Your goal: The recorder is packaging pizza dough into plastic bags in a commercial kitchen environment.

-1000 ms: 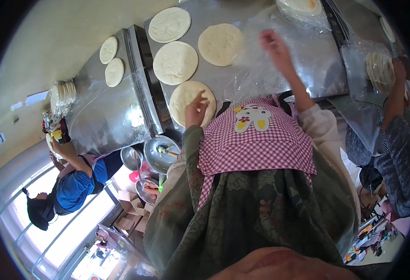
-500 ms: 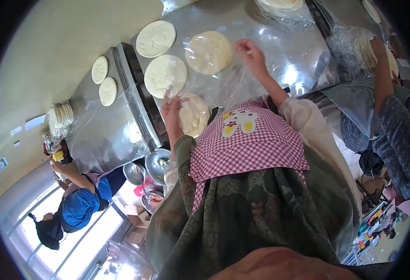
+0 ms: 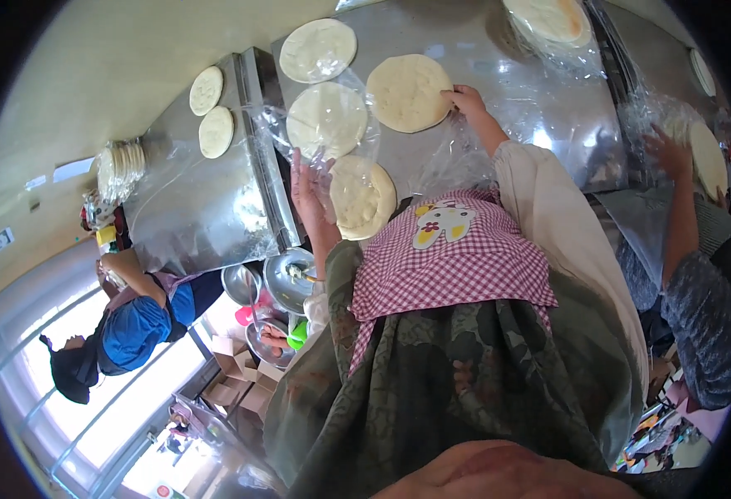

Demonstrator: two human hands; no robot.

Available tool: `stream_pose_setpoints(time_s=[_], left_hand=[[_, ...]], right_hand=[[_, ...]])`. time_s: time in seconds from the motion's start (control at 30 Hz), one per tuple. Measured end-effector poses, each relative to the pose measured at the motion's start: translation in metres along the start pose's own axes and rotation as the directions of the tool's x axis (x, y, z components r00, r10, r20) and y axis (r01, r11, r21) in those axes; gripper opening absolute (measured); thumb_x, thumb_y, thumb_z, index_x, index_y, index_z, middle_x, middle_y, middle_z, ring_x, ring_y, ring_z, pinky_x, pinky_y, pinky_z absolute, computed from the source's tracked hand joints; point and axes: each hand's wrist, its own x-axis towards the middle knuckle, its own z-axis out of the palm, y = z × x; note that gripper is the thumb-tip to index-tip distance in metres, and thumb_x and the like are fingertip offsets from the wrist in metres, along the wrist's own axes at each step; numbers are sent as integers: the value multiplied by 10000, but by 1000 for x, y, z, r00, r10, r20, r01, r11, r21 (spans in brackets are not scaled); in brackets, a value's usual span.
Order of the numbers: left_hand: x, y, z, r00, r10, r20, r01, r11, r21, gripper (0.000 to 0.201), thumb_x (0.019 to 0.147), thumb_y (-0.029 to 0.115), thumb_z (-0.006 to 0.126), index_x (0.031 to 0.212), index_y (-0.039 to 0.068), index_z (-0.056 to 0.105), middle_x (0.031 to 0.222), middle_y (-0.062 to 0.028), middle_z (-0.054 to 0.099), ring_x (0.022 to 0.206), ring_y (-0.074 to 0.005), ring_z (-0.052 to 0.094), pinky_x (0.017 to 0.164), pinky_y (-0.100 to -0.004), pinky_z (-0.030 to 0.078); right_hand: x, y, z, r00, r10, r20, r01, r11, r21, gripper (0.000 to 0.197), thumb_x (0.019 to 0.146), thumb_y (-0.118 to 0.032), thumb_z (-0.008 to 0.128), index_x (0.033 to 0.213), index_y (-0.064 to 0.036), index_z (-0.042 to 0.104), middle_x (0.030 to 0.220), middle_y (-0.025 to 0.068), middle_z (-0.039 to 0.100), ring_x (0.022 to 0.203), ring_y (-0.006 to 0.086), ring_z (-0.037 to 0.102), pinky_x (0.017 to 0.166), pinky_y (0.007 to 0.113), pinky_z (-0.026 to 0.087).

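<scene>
My right hand (image 3: 468, 101) pinches the right edge of a pale round pizza base (image 3: 409, 93) that lies on the steel table (image 3: 515, 125). My left hand (image 3: 310, 190) has its fingers stretched out at the lower edge of a clear plastic film (image 3: 357, 141). This film covers a second pizza base (image 3: 326, 119). A third base (image 3: 363, 197) lies just right of my left hand, close to my checked apron. At the far left of the table is another base (image 3: 318, 50). Crumpled clear plastic (image 3: 457, 162) lies below my right wrist.
More bases in plastic (image 3: 553, 21) lie at the far right. A co-worker's hand (image 3: 673, 158) is beside a wrapped stack at the right. On the left, a second steel table (image 3: 191, 200) carries two bases; metal bowls (image 3: 286, 279) stand beside my left arm. Another person works there.
My right hand has come down onto the edge of the pizza base. The film that lay over this base is now over the base to its left. The view has shifted slightly.
</scene>
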Motion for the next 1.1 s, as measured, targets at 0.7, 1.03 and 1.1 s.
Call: stream_pose_setpoints(time_s=[0.7,1.03,1.1], left_hand=[[36,-5,31,932,-126,339,-40,895,444,387,881,217,439,1215,25,406,960,-167,600,784,-206,603,642,-246,423],[50,3,19,856,-89,509,-232,814,532,336,886,164,431,1199,44,443,948,-130,617,819,-174,602,677,-248,423],[51,3,11,855,-113,507,-194,836,513,368,849,124,494,1203,40,439,1055,-131,576,938,-186,563,768,-273,421]], right_hand=[[-97,-114,-1,623,-752,-218,738,657,-155,439,766,-265,605,1147,-98,464,1062,62,519,946,187,500,807,312,408],[-93,-169,1,627,-761,168,770,570,-287,228,704,-217,629,901,-112,585,760,23,607,794,182,575,711,309,440],[-107,-173,-2,591,-801,96,785,544,-296,176,714,-203,624,839,-91,570,765,29,605,730,180,589,671,294,447]])
